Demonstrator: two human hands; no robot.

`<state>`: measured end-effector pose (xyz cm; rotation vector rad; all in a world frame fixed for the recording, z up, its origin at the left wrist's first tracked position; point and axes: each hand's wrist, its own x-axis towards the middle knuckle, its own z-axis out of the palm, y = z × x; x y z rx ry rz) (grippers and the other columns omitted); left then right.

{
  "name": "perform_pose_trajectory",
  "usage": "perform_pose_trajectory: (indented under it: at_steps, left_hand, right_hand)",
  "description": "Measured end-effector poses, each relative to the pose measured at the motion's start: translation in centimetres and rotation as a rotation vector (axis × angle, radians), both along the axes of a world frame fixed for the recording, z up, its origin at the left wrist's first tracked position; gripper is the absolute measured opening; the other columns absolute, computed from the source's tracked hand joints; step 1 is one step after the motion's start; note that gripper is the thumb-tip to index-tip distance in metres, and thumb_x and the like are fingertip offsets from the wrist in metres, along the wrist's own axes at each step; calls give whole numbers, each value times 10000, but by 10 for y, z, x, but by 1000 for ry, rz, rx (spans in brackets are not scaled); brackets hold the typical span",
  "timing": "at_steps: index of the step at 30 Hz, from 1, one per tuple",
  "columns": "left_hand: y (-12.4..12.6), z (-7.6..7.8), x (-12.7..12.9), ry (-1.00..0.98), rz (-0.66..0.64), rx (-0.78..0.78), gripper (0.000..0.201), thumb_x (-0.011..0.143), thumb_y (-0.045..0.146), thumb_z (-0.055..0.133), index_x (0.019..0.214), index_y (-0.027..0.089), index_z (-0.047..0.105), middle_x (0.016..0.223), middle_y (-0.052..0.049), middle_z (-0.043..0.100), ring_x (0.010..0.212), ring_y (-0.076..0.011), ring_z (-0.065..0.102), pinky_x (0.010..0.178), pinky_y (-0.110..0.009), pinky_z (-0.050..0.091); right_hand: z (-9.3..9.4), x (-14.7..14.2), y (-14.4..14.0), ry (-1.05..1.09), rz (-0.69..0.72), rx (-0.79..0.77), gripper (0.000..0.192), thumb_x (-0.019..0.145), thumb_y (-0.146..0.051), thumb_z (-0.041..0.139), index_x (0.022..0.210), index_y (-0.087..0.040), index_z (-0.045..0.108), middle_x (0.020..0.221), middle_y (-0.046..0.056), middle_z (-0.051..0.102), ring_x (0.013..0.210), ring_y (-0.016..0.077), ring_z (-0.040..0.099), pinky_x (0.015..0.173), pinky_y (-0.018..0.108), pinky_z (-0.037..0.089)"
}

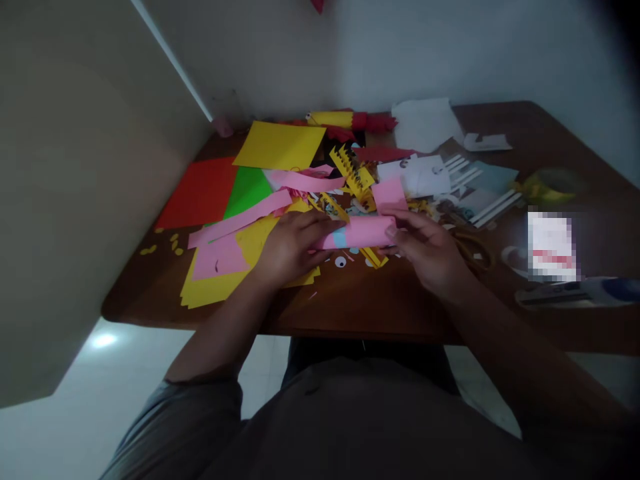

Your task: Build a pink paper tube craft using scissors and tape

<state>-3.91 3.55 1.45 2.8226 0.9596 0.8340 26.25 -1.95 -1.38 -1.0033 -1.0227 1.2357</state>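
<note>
pink paper roll (361, 233), held above the worktop (350, 300) among paper scraps: left hand (290, 247) and right hand (429, 252) each in closed grip on one end; best kept evenly tight, edges aligned.

A pixelated white label (551, 245) is unreadable; the desk (575, 313) is cut off at the right edge; the pink roll's (363, 232) ends are hidden by hands.

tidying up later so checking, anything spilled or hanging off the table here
Nothing looks spilled. The stack of yellow sheets juts slightly over the near table edge, and small yellow cut-outs lie scattered beside it. Both hands, left hand and right hand, hold a pink paper roll over the clutter.
</note>
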Motion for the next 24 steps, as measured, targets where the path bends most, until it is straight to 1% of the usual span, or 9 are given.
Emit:
perform_pose_trajectory:
  at_steps: [4, 9, 11, 14, 16, 18, 20, 22, 24]
  left_hand:
    - [-4, -5, 5, -49, -21, 6, 477, 1090, 504, 830, 1482, 241, 759, 1380, -155, 850, 1242, -333, 810, 1056, -472, 586]
    - [-11, -12, 10, -190, 33, -78, 693, 982, 577, 945, 1484, 189, 667, 1265, -151, 849, 1092, -310, 826, 895, -401, 618]
    - [-11, -13, 11, -183, -26, -66, 748, 1006, 550, 932, 1595, 203, 627, 1333, -159, 847, 1161, -319, 830, 950, -416, 632]
    - [-7, -12, 11, -129, -127, -69, 699, 1071, 463, 877, 1697, 282, 624, 1480, -158, 814, 1322, -326, 801, 1080, -457, 633]
    - [-5, -11, 12, -149, -171, -101, 637, 1086, 425, 858, 1686, 324, 671, 1509, -151, 795, 1369, -319, 781, 1097, -455, 637]
    - [-3, -11, 12, -225, -210, -146, 629, 1077, 398, 870, 1679, 351, 694, 1493, -140, 793, 1368, -301, 774, 1100, -440, 641]
    - [-3, -12, 13, -310, -248, -196, 664, 1057, 374, 896, 1689, 364, 690, 1486, -134, 798, 1362, -288, 770, 1118, -438, 638]
    - [-3, -12, 14, -368, -280, -245, 693, 1032, 366, 926, 1685, 357, 697, 1483, -140, 808, 1359, -291, 770, 1140, -452, 632]
    - [-3, -12, 15, -387, -302, -290, 710, 1008, 371, 952, 1675, 347, 708, 1482, -148, 816, 1359, -302, 771, 1153, -472, 627]
  right_hand:
    - [0, 0, -1, -68, 41, 58, 463, 849, -482, 1072, 1268, -344, 930, 1144, 23, 865, 930, 222, 814, 833, 401, 785]
    - [0, 1, -3, -144, 17, 87, 494, 833, -455, 1087, 1288, -339, 933, 1210, 26, 883, 954, 217, 821, 822, 353, 754]
    - [-1, 2, -3, -169, 27, 100, 481, 872, -467, 1059, 1313, -332, 926, 1190, 30, 880, 910, 203, 808, 801, 343, 739]
    - [-1, 4, -3, -213, 45, 150, 473, 927, -498, 1011, 1353, -317, 909, 1197, 52, 874, 885, 208, 788, 785, 358, 727]
    - [1, 5, -5, -249, 57, 189, 545, 922, -485, 1017, 1423, -323, 876, 1332, 80, 857, 1028, 251, 808, 841, 380, 736]
    - [3, 5, -7, -272, 77, 227, 721, 885, -442, 1052, 1554, -358, 796, 1544, 96, 784, 1258, 304, 791, 946, 411, 744]
    - [6, 4, -11, -277, 113, 260, 867, 868, -403, 1067, 1655, -394, 703, 1693, 95, 692, 1419, 332, 743, 1047, 448, 735]
    - [8, 3, -14, -279, 147, 283, 835, 891, -397, 1050, 1648, -385, 699, 1722, 97, 671, 1469, 340, 726, 1112, 475, 719]
    - [11, 2, -17, -287, 162, 289, 727, 914, -408, 1032, 1579, -354, 746, 1671, 102, 708, 1445, 338, 744, 1132, 483, 711]
